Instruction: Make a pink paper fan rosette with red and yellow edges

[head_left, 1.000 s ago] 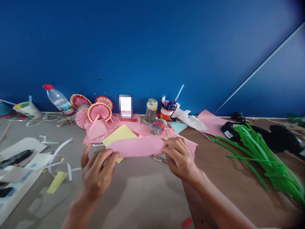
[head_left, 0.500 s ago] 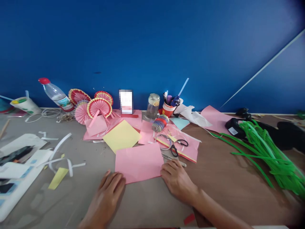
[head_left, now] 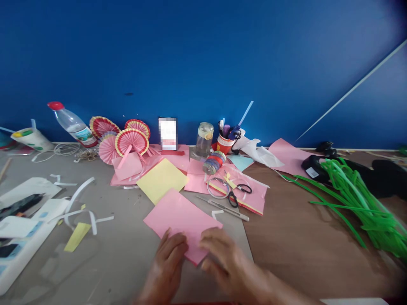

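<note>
A sheet of pink paper (head_left: 182,212) lies turned cornerwise on the table, one corner pointing toward me. My left hand (head_left: 170,258) rests its fingertips on the sheet's lower left edge, fingers laid out rather than curled. Over the lower right edge is my right hand (head_left: 222,256), thumb apart from the fingers and slightly blurred by motion. Just behind the sheet, a yellow square of paper (head_left: 162,180) lies partly covered by it. A slim grey craft knife (head_left: 229,209) is to the right, beside black-handled scissors (head_left: 233,199).
Pink and red folded paper fans (head_left: 132,142) stand at the back left near a tilted bottle (head_left: 74,127). A glass jar (head_left: 204,140), a tape roll (head_left: 214,162) and a red cup of tools (head_left: 225,144) stand behind. Green strips (head_left: 359,199) spread at right; white paper strips (head_left: 78,195) lie left.
The pink sheet has been rotated from lying square to lying cornerwise. Both hands have come closer together near its front corner, uncovering the craft knife.
</note>
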`<control>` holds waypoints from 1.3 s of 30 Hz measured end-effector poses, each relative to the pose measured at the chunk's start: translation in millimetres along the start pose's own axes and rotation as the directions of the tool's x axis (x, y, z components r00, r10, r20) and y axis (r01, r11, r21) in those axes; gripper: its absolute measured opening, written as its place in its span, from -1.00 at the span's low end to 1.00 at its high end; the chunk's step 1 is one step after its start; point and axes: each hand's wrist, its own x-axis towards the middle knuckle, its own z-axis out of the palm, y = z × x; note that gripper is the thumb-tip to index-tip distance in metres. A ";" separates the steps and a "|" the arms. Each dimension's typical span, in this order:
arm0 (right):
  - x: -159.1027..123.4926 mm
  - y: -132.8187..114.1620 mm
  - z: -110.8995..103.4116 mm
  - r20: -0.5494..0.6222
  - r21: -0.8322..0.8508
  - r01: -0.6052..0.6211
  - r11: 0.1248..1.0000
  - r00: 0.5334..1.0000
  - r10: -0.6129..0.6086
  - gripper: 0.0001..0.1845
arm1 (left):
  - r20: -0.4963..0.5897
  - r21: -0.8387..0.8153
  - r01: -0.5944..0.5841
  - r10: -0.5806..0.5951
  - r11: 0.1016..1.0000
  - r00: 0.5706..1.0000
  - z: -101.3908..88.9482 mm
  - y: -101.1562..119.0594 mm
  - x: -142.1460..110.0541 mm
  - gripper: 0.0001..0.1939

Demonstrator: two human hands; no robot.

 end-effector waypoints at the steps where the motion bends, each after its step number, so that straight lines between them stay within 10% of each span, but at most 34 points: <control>1: 2.0 9.6 -9.1 -0.058 -0.010 -0.054 0.998 0.997 0.054 -0.74 | -0.005 -0.045 -0.015 0.015 0.999 1.000 -2.9 -4.7 -3.7 -0.65; 4: 7.3 38.5 -31.7 -0.027 -0.064 -0.224 0.973 0.975 0.222 -0.73 | 0.025 -0.070 0.032 -0.030 0.997 0.999 -11.0 -17.5 -14.6 -0.67; 10: -1.2 44.4 -20.6 0.300 -0.236 -0.065 0.969 0.944 0.137 -0.65 | 0.115 -0.114 0.193 -0.180 0.975 0.977 -20.5 -23.8 -17.6 -0.73; 22: -10.1 42.9 -12.7 0.339 -0.231 0.022 0.973 0.939 0.059 -0.78 | 0.071 -0.179 0.345 -0.337 0.921 0.939 -26.1 -22.5 -12.9 -0.79; 31: -11.2 61.2 -35.7 0.187 -0.300 0.104 0.948 0.981 -0.049 -0.73 | -0.005 -0.255 0.362 -0.375 0.897 0.927 -21.9 -27.9 -17.8 -0.75; 36: 3.5 71.7 -78.2 -0.292 -0.625 -0.403 0.668 0.915 0.278 -0.43 | -0.024 -0.284 0.351 -0.372 0.892 0.928 -18.4 -26.6 -12.8 -0.76; 39: 9.8 71.2 -78.2 -0.099 -0.612 -0.240 0.753 0.969 0.228 -0.50 | -0.023 -0.289 0.334 -0.355 0.897 0.934 -17.5 -25.6 -9.2 -0.79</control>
